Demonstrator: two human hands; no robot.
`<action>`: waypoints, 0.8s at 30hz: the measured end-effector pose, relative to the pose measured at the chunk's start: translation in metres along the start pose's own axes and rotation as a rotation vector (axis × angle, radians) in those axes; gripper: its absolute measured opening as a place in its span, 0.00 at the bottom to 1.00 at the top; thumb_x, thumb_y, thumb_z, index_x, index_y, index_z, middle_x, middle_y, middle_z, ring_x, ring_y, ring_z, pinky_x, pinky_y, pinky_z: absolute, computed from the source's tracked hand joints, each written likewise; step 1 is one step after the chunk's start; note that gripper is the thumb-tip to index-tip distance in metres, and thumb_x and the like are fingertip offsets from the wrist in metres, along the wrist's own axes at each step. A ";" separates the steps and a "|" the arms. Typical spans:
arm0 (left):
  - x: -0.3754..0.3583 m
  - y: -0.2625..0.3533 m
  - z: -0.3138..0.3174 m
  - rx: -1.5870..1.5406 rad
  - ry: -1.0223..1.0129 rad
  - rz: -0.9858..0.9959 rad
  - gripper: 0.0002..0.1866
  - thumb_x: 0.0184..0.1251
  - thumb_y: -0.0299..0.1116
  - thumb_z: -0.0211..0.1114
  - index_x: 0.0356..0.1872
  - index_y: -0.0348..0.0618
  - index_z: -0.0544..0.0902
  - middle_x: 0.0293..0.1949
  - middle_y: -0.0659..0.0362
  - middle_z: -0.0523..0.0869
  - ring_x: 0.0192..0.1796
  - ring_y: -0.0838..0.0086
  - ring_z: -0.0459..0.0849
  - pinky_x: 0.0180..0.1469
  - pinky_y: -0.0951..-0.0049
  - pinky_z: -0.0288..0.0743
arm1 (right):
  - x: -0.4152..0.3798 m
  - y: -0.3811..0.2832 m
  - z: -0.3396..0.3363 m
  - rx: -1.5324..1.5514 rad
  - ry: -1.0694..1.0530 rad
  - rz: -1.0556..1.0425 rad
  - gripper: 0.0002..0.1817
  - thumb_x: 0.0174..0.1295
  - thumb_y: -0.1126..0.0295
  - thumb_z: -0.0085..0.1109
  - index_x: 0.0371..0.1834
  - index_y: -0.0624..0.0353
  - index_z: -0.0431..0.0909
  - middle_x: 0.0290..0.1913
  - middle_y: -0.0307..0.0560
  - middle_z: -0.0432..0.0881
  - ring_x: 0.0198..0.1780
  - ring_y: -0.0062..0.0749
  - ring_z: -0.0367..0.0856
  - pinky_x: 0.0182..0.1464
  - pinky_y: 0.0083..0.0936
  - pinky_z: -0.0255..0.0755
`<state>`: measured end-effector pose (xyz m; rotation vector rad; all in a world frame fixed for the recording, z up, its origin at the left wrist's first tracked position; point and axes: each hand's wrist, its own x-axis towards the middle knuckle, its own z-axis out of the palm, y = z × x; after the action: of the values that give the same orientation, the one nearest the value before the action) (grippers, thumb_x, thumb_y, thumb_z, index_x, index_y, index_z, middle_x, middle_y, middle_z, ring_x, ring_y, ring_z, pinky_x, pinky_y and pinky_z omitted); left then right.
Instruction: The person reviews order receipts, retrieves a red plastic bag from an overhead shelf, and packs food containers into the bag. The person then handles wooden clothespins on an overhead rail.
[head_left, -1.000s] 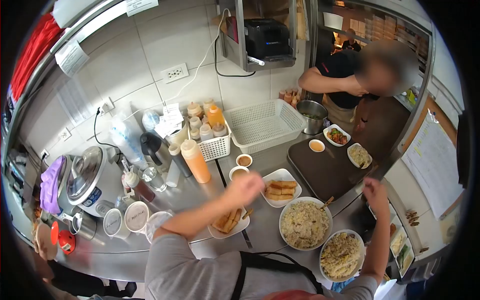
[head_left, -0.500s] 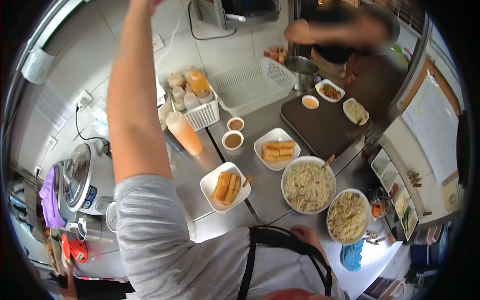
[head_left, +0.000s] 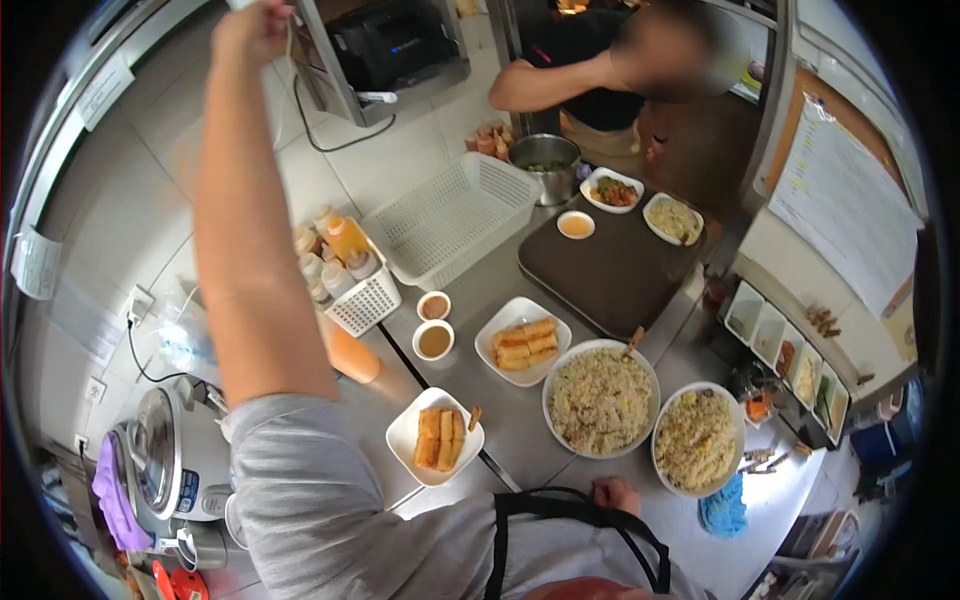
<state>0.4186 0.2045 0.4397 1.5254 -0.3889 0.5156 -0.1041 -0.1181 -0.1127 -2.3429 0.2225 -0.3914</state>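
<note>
My left hand [head_left: 254,32] is raised high at the top left, its fingers closed near a pale item at the frame's edge that I cannot make out. Low at the table's front edge, my right hand [head_left: 616,495] rests with curled fingers and nothing visible in them. Nearest to it are a large bowl of fried rice [head_left: 603,397] and a second rice bowl [head_left: 695,442]. Two white dishes hold golden fried rolls, one at the front [head_left: 439,438] and one behind [head_left: 524,342]. Two small sauce cups [head_left: 434,341] stand to their left.
A brown tray [head_left: 610,270] bears small dishes. Behind are a white basket [head_left: 450,225], a metal pot [head_left: 545,165] and a bottle caddy [head_left: 366,303]. A co-worker [head_left: 590,75] stands across the counter. Ingredient trays [head_left: 785,350] line the right; a rice cooker [head_left: 175,450] is at left.
The view has tilted up and shifted, so the table items appear lower and mostly further left. My left hand has come into fuller view. The dishes keep their arrangement.
</note>
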 end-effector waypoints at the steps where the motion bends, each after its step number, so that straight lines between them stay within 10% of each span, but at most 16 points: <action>1: 0.007 -0.008 -0.003 0.024 -0.043 0.019 0.04 0.54 0.26 0.52 0.27 0.39 0.75 0.23 0.56 0.80 0.21 0.79 0.74 0.22 0.83 0.65 | -0.002 0.006 0.002 0.010 -0.016 -0.008 0.02 0.44 0.72 0.56 0.22 0.53 0.74 0.24 0.45 0.76 0.26 0.40 0.77 0.26 0.30 0.71; 9: -0.006 0.015 0.102 -0.202 0.114 -0.107 0.11 0.57 0.25 0.43 0.16 0.42 0.67 0.12 0.59 0.70 0.17 0.73 0.75 0.11 0.83 0.63 | -0.001 0.013 0.002 0.047 -0.066 -0.003 0.04 0.41 0.72 0.57 0.22 0.53 0.73 0.23 0.44 0.77 0.26 0.38 0.77 0.25 0.29 0.71; 13: -0.009 0.029 0.111 -0.306 0.241 0.003 0.08 0.60 0.26 0.43 0.26 0.37 0.70 0.18 0.58 0.73 0.18 0.72 0.76 0.14 0.80 0.69 | -0.018 0.038 0.018 0.001 -0.033 0.015 0.04 0.40 0.71 0.57 0.21 0.52 0.73 0.23 0.44 0.77 0.24 0.37 0.77 0.24 0.28 0.70; 20: 0.000 -0.031 0.004 -0.459 -0.108 0.354 0.13 0.56 0.39 0.58 0.32 0.39 0.69 0.24 0.56 0.76 0.20 0.72 0.76 0.18 0.78 0.68 | 0.004 0.029 0.018 -0.033 -0.036 -0.010 0.03 0.41 0.70 0.57 0.20 0.52 0.73 0.22 0.44 0.76 0.24 0.36 0.76 0.24 0.28 0.69; 24: -0.101 0.050 -0.024 -0.456 0.684 0.273 0.09 0.56 0.34 0.57 0.32 0.39 0.71 0.18 0.61 0.73 0.17 0.77 0.71 0.16 0.80 0.61 | 0.005 0.029 0.018 -0.033 -0.045 -0.013 0.03 0.41 0.70 0.57 0.20 0.53 0.73 0.21 0.44 0.75 0.23 0.36 0.75 0.24 0.27 0.69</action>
<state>0.3050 0.2194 0.4259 0.7915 -0.1579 1.0426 -0.0944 -0.1286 -0.1447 -2.3838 0.1935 -0.3441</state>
